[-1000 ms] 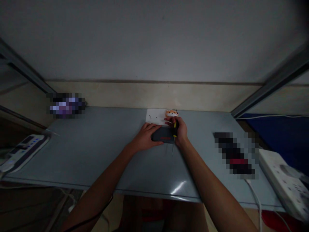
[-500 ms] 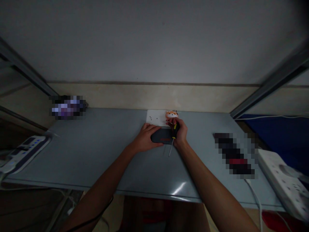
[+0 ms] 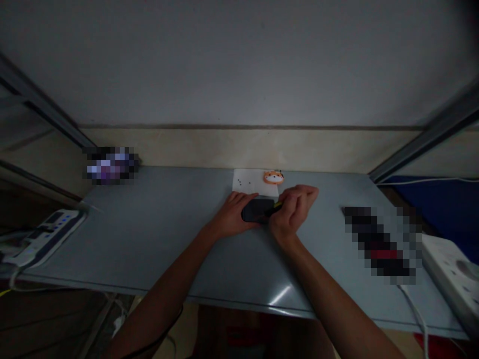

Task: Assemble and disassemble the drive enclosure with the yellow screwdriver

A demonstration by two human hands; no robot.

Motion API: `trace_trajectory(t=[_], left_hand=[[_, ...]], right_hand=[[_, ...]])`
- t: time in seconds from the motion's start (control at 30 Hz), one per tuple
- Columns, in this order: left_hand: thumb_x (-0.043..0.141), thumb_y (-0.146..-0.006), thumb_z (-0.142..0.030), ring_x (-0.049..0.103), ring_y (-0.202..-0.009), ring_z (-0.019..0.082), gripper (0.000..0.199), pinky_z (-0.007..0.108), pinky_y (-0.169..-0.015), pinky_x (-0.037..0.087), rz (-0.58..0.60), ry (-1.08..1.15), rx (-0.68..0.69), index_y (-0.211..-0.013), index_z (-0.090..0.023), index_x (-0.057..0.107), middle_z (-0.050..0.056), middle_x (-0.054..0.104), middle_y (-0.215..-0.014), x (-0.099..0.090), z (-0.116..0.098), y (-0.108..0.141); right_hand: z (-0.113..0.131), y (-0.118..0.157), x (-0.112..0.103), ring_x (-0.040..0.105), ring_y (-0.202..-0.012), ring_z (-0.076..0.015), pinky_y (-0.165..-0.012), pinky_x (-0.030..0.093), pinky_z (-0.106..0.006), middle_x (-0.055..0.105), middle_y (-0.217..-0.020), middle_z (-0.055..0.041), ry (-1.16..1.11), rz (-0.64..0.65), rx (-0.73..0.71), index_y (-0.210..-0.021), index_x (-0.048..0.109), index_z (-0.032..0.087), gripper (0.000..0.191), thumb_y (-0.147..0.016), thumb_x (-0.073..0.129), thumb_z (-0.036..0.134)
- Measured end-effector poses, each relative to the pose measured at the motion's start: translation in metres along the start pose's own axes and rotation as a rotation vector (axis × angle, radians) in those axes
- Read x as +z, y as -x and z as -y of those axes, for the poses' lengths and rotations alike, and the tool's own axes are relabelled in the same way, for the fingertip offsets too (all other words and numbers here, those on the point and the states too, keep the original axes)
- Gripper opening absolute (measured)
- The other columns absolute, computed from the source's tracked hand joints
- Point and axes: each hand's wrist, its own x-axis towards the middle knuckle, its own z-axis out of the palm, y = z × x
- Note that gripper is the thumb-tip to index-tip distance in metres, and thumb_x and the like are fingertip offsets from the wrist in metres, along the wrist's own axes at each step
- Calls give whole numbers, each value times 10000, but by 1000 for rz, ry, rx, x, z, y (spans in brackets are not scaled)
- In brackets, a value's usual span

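Turned over since half a second ago, the person's right hand (image 3: 294,212) has swung its screwdriver (image 3: 277,205) from pointing down past the near edge of the dark case (image 3: 256,210) to lying across the case's right end. Its shaft, plain to see earlier, can no longer be made out. Fingers of the right hand are curled tightly round the yellow-and-black handle; whether that hand also touches the case cannot be told.

At the case's left end the left hand (image 3: 235,214) keeps the same grip as before, fingers along the far edge and thumb along the near one, spread just as wide as the case. The dark case thus lies flat on the grey table (image 3: 160,224) between the two hands, held by the left and partly covered by the right.

Just beyond the case lies a white sheet (image 3: 258,190), with a few small dark specks (image 3: 240,182) on its left part and an orange-and-white animal-faced item (image 3: 273,177) at its right side. Well to the left of the case sits one power strip (image 3: 47,238); well to its right, beyond a pixelated dark object (image 3: 379,244), another white power strip (image 3: 449,271).
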Motion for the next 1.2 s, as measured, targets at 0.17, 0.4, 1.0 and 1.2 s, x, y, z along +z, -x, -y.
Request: trace_trajectory(t=[0.17, 0.4, 1.0, 1.2], left_hand=[[790, -874, -442, 529, -1301, 293, 695, 463, -1159, 410, 4, -5, 22, -1492, -290, 511, 65, 626, -1404, -1, -2, 0], [762, -891, -410, 546, -1290, 274, 643, 452, -1169, 392, 3, -17, 62, -1468, -270, 517, 61, 635, -1417, -4, -5, 0], [749, -842, -279, 592, -1203, 290, 507, 460, -1109, 439, -31, -71, 69, -1325, -220, 606, 92, 693, -1267, 5, 2, -1], [704, -889, -259, 635, -1204, 264, 467, 455, -1125, 448, -68, -16, 144, -1347, -230, 615, 80, 712, -1279, 7, 5, -2]], right_hand=[[9, 14, 1, 511, -891, -271, -809, 427, -461, 508, -807, -58, 29, 53, -190, -782, 516, 265, 273, -1028, 417, 333], [10, 16, 2, 518, -888, -272, -791, 442, -469, 507, -828, -67, 59, -17, -201, -808, 521, 263, 263, -1025, 397, 345], [1, 22, 9, 635, -727, -142, -671, 498, -285, 659, -843, 3, -141, 429, -66, -984, 548, 244, 108, -1032, 467, 193], [-1, 30, 5, 639, -669, -139, -645, 497, -271, 673, -771, 16, -145, 423, -197, -994, 584, 254, 100, -1028, 496, 224]])
